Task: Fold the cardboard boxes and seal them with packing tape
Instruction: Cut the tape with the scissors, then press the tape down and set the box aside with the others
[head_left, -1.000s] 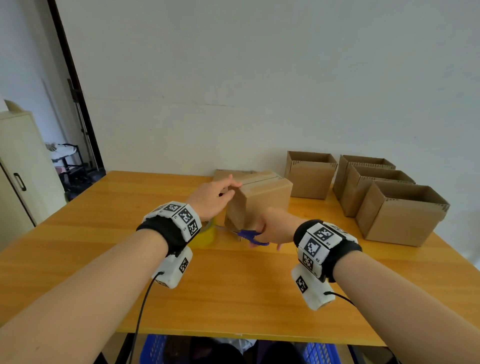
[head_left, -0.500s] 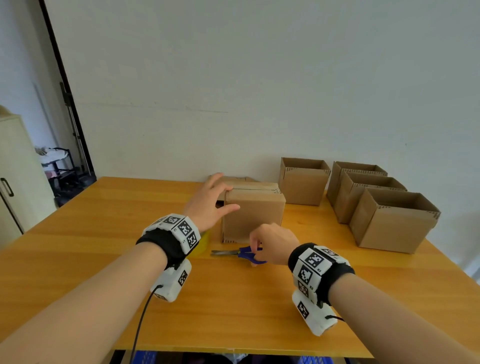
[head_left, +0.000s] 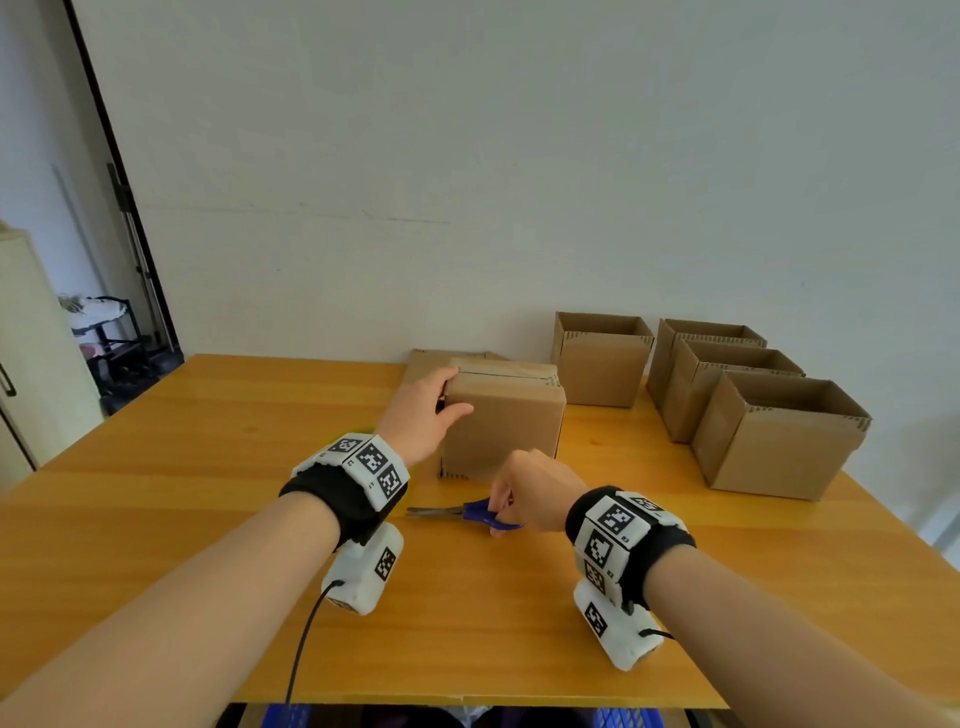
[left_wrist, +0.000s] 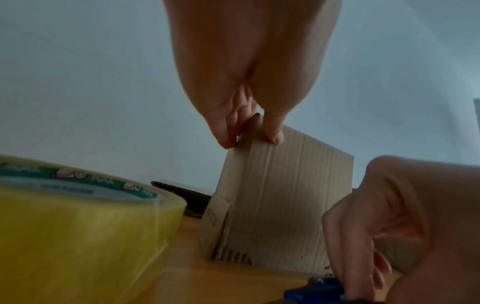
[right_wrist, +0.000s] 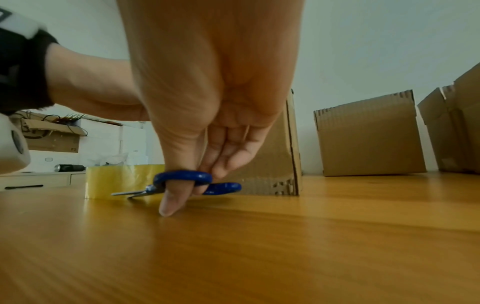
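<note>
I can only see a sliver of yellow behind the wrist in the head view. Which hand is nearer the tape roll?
Left. The left hand holds the closed box just beyond the tape roll; the right hand is farther right, on the scissors.

Both forearms bare, no sleeves. Left wrist: black fabric wristband (head_left: 343, 499) topped by white blocks printed with black square fiducial markers (head_left: 371, 457); white rounded camera housing (head_left: 363, 574) hangs beneath, marker on its side, thin black cable (head_left: 301, 644) trailing from it. Right wrist: matching black band (head_left: 652, 551), white marker blocks (head_left: 613, 525), white housing (head_left: 615, 631) with short black cable
</note>
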